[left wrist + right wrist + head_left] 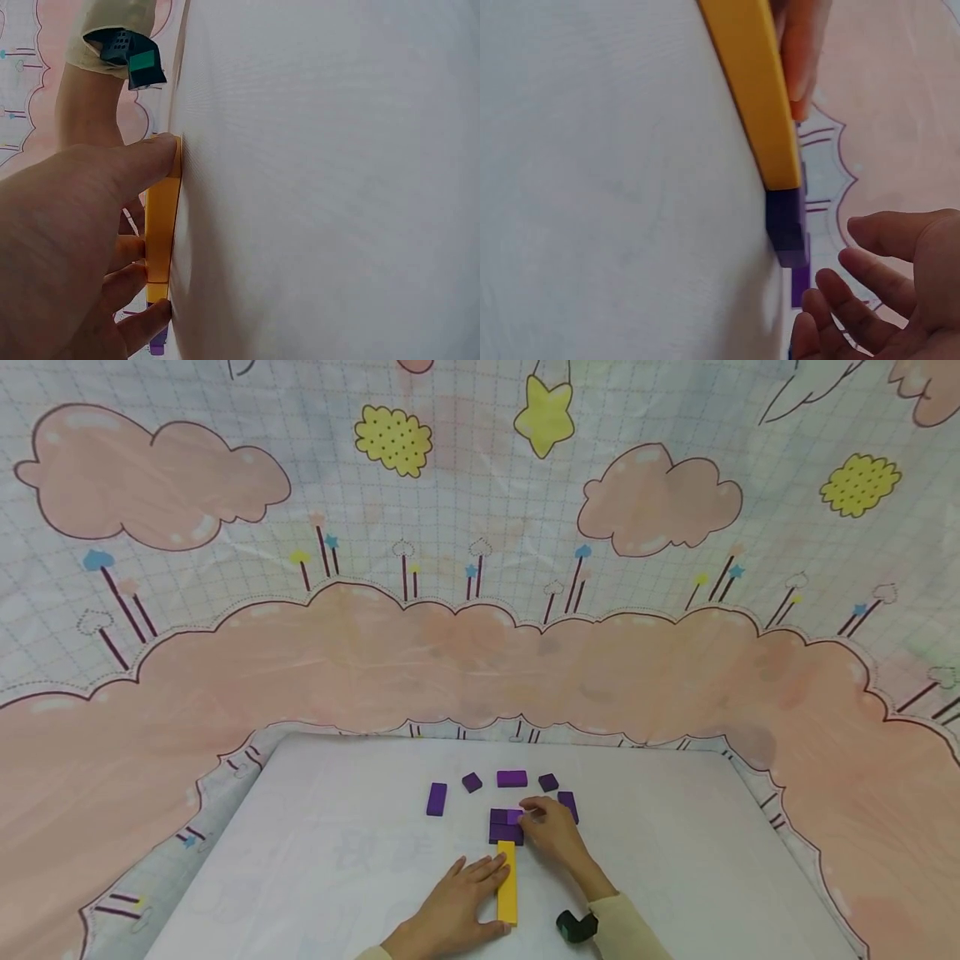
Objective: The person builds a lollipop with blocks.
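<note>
1. While the left hand [459,902] sets its thumb at the near end of the yellow bar [507,893] and lays extended fingers against its left side, the bar lies flat on the white table [300,860].
2. Just beside the purple cluster [506,833], the right hand [557,835] is relaxed, its fingers spread and loosely bent; whether a fingertip touches the cluster is hard to tell.
3. That cluster meets the bar's far end.
4. Beyond, five separate purple pieces [512,779] form an arc.
</note>
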Demonstrator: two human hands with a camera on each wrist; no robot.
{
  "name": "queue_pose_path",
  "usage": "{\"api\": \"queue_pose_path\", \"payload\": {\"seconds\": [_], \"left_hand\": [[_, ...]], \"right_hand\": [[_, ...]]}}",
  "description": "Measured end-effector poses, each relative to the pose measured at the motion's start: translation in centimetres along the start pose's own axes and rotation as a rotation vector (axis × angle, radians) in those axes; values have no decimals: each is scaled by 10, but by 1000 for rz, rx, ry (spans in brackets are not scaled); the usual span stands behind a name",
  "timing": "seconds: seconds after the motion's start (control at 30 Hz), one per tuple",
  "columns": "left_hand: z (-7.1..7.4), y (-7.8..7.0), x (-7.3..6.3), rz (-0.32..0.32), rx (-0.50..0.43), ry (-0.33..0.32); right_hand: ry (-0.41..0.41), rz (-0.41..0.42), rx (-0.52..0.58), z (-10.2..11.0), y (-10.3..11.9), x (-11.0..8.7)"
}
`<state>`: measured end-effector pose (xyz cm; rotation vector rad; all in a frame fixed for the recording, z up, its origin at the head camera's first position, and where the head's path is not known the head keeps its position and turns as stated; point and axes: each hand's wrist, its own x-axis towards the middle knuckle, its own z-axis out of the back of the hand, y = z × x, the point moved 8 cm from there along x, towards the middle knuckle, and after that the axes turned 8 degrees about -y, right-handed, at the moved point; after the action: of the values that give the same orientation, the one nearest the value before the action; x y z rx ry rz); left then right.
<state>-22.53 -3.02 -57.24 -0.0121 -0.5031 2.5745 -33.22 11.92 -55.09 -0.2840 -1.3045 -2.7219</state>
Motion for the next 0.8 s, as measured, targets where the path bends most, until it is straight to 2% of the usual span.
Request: {"api": "queue_pose_path", "payload": {"seconds": [0.13,0.23,0.37,0.8], "left_hand": [[-2,1,-1,8,-1,10],[-2,1,-1,10,2,8],[-2,0,-1,0,10,2],[0,-1,0,3,5,3]], "right_hand": [[-13,21,45,9,6,0],[-39,61,54,18,12,0],[-66,74,56,26,14,1],[-99,30,54,49,9,3]]}}
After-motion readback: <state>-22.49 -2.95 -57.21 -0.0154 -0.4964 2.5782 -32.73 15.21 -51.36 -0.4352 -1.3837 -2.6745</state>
